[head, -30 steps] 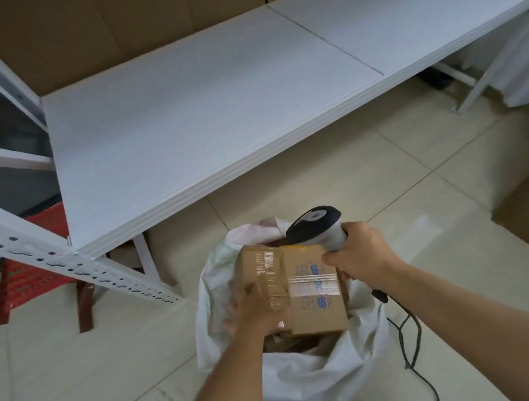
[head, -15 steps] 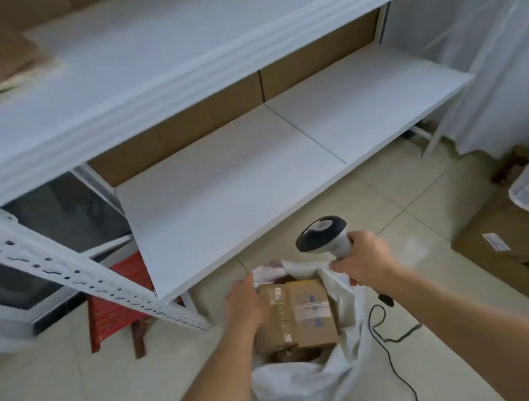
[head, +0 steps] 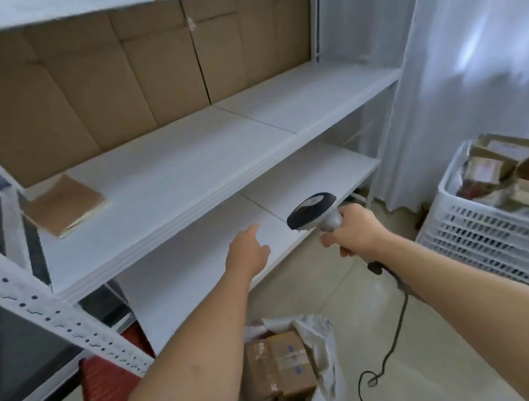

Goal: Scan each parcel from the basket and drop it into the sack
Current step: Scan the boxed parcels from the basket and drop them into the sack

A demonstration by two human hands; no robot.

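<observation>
Fingers of my left hand (head: 247,253) reach forward loosely, slightly spread and holding nothing, out over the edge of the lower white shelf (head: 302,177). My right hand (head: 354,231) has its fingers wrapped tight round the grip of the scanner (head: 313,211), its dark head tipped toward the left, a black cable (head: 395,326) trailing down to the tiled floor. Down between my forearms sits the white sack (head: 327,367), mouth open, with a taped brown parcel (head: 279,370) lying inside it — free of both hands. Off to my right stands the white slatted basket (head: 490,235), heaped with more parcels (head: 506,168). On the upper shelf at left lies a flat piece of cardboard (head: 65,206) — I cannot tell what it is.
</observation>
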